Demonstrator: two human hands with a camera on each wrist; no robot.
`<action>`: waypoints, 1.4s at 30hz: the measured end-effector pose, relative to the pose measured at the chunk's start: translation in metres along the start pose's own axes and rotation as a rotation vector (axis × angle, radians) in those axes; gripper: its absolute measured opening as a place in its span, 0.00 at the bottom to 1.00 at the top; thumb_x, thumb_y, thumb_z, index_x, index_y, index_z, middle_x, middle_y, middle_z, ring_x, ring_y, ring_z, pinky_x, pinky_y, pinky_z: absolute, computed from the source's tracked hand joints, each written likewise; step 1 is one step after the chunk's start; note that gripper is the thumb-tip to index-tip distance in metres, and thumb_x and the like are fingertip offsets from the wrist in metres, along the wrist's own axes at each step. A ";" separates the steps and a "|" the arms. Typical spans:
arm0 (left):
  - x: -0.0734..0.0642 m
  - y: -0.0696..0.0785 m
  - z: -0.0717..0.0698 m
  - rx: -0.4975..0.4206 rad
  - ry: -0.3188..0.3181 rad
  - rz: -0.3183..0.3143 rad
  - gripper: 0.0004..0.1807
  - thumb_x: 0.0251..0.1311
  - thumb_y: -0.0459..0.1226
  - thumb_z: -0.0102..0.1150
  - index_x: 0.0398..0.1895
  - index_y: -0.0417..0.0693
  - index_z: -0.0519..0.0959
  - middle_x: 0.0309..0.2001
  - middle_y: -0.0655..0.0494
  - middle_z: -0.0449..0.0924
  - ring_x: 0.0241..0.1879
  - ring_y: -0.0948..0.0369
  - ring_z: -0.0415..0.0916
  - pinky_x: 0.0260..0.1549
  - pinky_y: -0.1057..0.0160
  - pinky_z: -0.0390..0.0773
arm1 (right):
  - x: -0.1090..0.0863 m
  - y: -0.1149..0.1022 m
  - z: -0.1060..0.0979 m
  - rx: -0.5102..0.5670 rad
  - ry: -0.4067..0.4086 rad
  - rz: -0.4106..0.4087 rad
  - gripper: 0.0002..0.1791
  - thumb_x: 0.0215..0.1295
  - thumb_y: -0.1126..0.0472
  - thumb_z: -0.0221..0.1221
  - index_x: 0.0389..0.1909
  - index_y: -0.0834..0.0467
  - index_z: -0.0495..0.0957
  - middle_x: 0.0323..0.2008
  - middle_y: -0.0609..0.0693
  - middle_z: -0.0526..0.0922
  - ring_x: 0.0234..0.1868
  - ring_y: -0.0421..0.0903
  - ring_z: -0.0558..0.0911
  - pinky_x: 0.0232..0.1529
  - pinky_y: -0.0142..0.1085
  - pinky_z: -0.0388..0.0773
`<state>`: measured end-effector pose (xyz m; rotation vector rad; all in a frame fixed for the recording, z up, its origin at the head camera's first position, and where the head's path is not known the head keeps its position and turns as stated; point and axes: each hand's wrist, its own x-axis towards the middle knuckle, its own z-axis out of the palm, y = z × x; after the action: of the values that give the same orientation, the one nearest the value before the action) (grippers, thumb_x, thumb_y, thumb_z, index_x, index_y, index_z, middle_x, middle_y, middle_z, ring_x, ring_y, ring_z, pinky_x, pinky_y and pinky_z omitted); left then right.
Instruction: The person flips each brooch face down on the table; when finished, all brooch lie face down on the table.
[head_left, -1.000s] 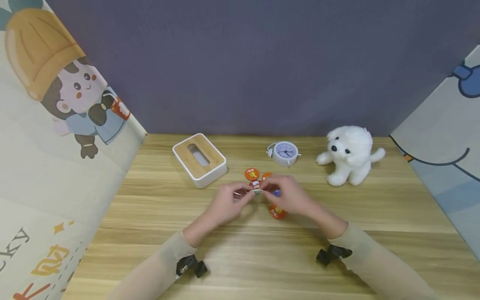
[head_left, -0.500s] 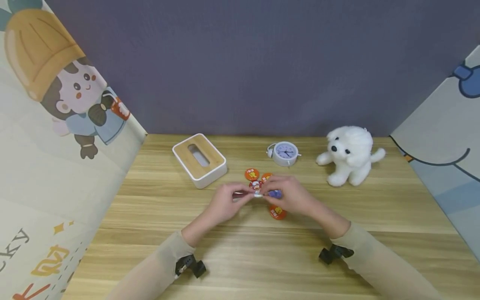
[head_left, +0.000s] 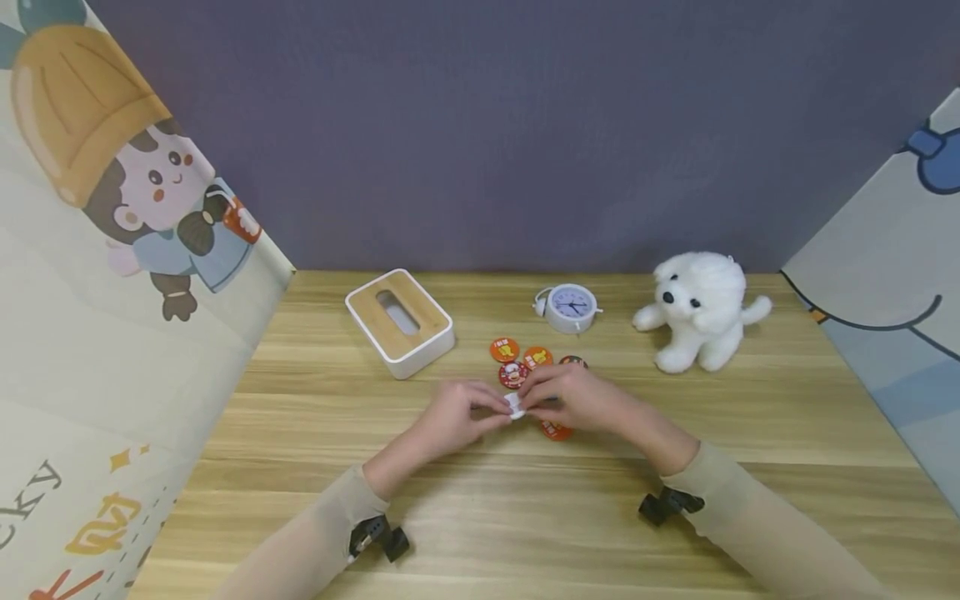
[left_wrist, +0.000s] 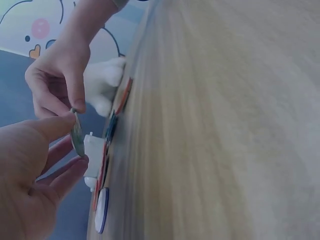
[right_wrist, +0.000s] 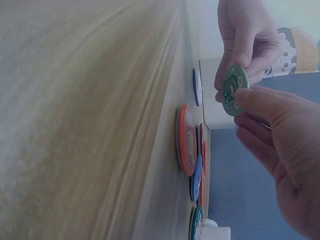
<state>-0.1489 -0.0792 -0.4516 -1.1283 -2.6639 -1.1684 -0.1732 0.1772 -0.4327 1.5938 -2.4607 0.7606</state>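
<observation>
Both hands pinch one small round badge [right_wrist: 235,90], whose green printed face shows in the right wrist view; in the head view it looks whitish. My left hand [head_left: 459,415] grips its left edge between thumb and fingers, and my right hand [head_left: 581,398] its right edge. The badge is held above the table, tilted. Just beyond it lie a red badge [head_left: 513,375] and two orange badges [head_left: 505,349]. A dark-rimmed badge [head_left: 573,362] and another orange badge [right_wrist: 186,140] are by my right hand. A blue badge [right_wrist: 196,178] is hidden from the head view.
A white tissue box [head_left: 400,323] with a wooden lid stands at the back left of the wooden table [head_left: 487,517]. Behind the badges is a white alarm clock [head_left: 571,307]. A white plush dog [head_left: 701,312] sits at the back right. A dark panel [head_left: 540,133] rises behind.
Both hands have drawn the pinched badge slightly toward me and tilted it, so a whitish surface now shows from above. The second orange badge and the dark-rimmed one have come into fuller view.
</observation>
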 end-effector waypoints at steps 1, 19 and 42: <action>0.000 0.000 0.001 0.011 -0.007 0.002 0.07 0.60 0.34 0.77 0.41 0.48 0.92 0.44 0.54 0.93 0.47 0.59 0.90 0.55 0.63 0.88 | 0.000 0.000 0.000 -0.010 -0.011 -0.005 0.11 0.58 0.67 0.77 0.42 0.54 0.92 0.46 0.49 0.91 0.47 0.45 0.90 0.51 0.33 0.90; -0.004 -0.007 0.014 0.142 -0.060 0.027 0.03 0.61 0.36 0.76 0.38 0.49 0.92 0.41 0.55 0.93 0.45 0.60 0.88 0.55 0.61 0.87 | 0.006 0.005 0.015 -0.107 -0.131 -0.116 0.08 0.58 0.66 0.77 0.36 0.54 0.90 0.42 0.49 0.91 0.44 0.42 0.88 0.48 0.29 0.89; 0.010 -0.010 0.009 0.141 0.007 -0.001 0.09 0.58 0.35 0.77 0.41 0.44 0.91 0.41 0.50 0.92 0.43 0.56 0.89 0.49 0.60 0.89 | 0.006 0.012 0.009 -0.039 -0.091 0.279 0.05 0.63 0.63 0.74 0.39 0.53 0.90 0.38 0.44 0.90 0.39 0.38 0.86 0.44 0.32 0.88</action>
<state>-0.1599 -0.0719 -0.4619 -1.0987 -2.6924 -0.9645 -0.1853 0.1720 -0.4426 1.3160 -2.7831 0.6818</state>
